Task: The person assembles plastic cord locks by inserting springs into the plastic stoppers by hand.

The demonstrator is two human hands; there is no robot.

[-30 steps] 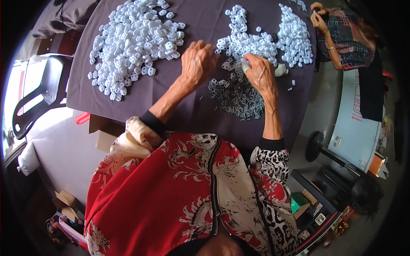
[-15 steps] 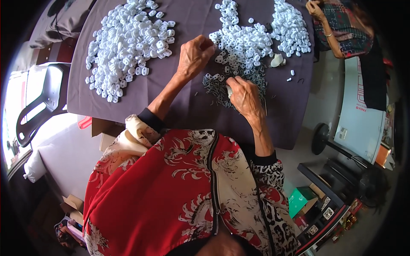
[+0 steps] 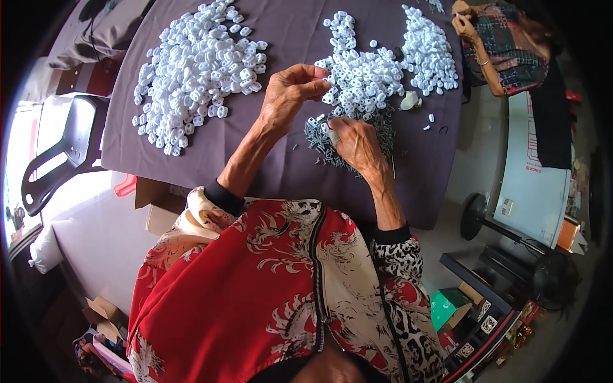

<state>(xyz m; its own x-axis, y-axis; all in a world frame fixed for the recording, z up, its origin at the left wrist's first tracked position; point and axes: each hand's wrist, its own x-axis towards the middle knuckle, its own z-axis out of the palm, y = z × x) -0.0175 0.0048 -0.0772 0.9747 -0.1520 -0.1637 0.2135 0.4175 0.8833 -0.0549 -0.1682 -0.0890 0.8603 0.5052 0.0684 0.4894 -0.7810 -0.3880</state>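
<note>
At the left edge of the middle pile of small white plastic pieces with two holes (image 3: 364, 73), my left hand (image 3: 285, 99) has its thumb and forefinger closed around one white piece, mostly covered by the fingertips. My right hand (image 3: 359, 145) is bent over a heap of small grey screws (image 3: 317, 137), fingers pinched together. What those fingers hold is hidden. Something pale (image 3: 333, 136) shows at one of its fingers, perhaps a wrap. A few white pieces lie among the screws near its fingertips.
A large pile of white pieces (image 3: 198, 76) covers the left of the dark tablecloth (image 3: 268, 163). Another white pile (image 3: 429, 54) and a crumpled pale lump (image 3: 410, 100) lie to the right. Another person's hand (image 3: 465, 27) is at the far right edge. A black chair (image 3: 70, 150) stands left.
My left hand's fingers have spread and closed at the pile's edge. My right hand has shifted slightly left and down over the screws. The other person's hands have come further into view.
</note>
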